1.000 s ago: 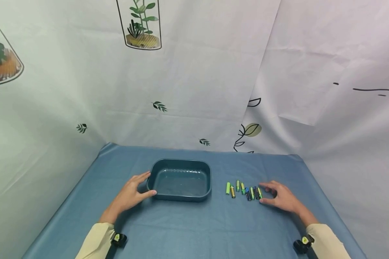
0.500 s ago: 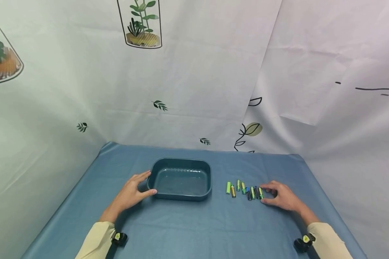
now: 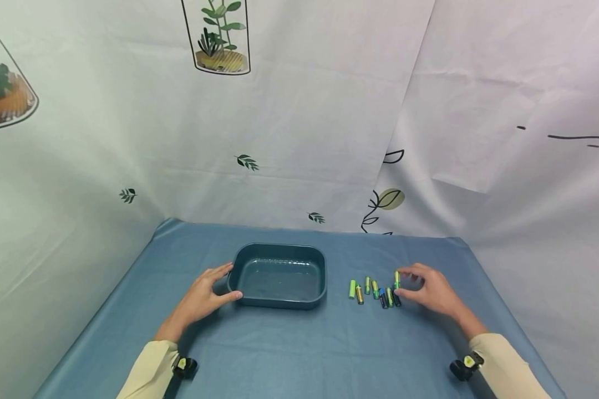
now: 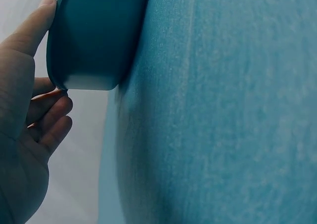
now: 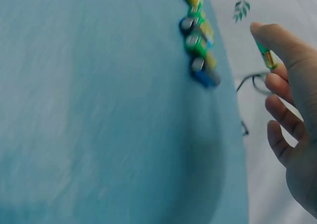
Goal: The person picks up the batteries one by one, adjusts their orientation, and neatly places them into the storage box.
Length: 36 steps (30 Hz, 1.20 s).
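My left hand (image 3: 202,298) holds the left end of a dark teal rectangular baking dish (image 3: 282,303), thumb at the front rim and fingers at the left side. In the left wrist view the thumb (image 4: 37,23) lies along the rim of the dish (image 4: 94,40). My right hand (image 3: 431,289) pinches a green-and-gold battery (image 3: 397,279) between thumb and fingertips. In the right wrist view this battery (image 5: 268,57) shows clear of the cloth. Just left of that hand, several batteries (image 3: 382,299) lie in a loose row, some green, some dark blue.
A blue cloth (image 3: 299,354) covers the table. Printed white fabric (image 3: 299,122) hangs behind and at both sides. The dish is bare inside, and the batteries lie to its right. A bright green battery (image 3: 351,289) is the one closest to the dish.
My right hand has taken the rightmost battery and lifted it from the row, moving up and slightly left. My left hand and the dish have stayed in place.
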Tool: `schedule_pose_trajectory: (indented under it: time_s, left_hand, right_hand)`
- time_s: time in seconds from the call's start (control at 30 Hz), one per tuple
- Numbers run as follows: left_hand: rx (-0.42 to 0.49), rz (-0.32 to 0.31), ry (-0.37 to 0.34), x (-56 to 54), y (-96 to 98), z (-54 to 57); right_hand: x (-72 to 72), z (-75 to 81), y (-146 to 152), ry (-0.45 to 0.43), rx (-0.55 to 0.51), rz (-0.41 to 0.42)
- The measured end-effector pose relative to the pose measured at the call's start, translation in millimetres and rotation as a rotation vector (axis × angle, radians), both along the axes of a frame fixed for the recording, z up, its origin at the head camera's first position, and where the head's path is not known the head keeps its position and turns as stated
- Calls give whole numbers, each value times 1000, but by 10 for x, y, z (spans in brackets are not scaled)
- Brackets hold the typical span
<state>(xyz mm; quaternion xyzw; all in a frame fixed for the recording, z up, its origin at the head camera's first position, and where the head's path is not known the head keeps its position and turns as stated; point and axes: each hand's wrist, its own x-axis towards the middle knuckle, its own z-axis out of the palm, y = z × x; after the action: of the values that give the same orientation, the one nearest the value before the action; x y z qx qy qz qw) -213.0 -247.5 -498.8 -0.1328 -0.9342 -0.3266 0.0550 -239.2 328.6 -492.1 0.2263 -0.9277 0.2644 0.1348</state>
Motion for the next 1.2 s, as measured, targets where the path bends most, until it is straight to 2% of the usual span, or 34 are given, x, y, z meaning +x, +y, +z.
schedule_pose_trajectory:
  time_s: [0.23, 0.43, 0.77, 1.2]
  left_hand:
    - [9, -6, -4, -3, -1, 7]
    - [4, -17, -9, -13, 0, 2]
    - [10, -14, 4, -11, -14, -5]
    - [23, -23, 1, -17, -12, -14]
  right_hand:
    - [-81, 243, -347, 17, -30, -19]
    - [-176, 389, -675, 4, -80, 10]
    - [-343, 435, -1247, -65, -199, 57]
    - [-524, 535, -1869, -172, -239, 110]
